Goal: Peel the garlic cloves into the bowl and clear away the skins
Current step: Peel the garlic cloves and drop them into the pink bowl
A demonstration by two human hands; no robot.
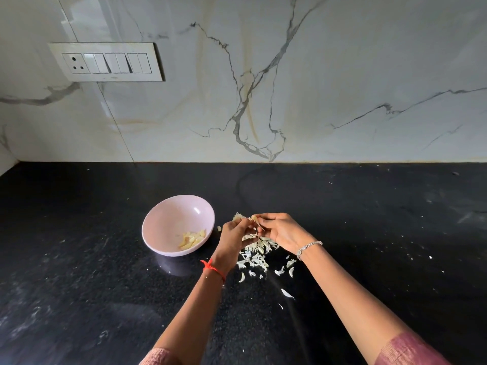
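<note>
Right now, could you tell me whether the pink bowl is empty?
No, the pink bowl holds a small heap of peeled garlic cloves.

Bowl (178, 224) left of skins (257, 252)

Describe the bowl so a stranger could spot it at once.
Start at the black speckled stone counter under the white marble wall. Just left of the person's left hand sits a round pale pink bowl. It alone holds yellowish peeled garlic cloves; the white papery skins lie loose on the counter.
</note>
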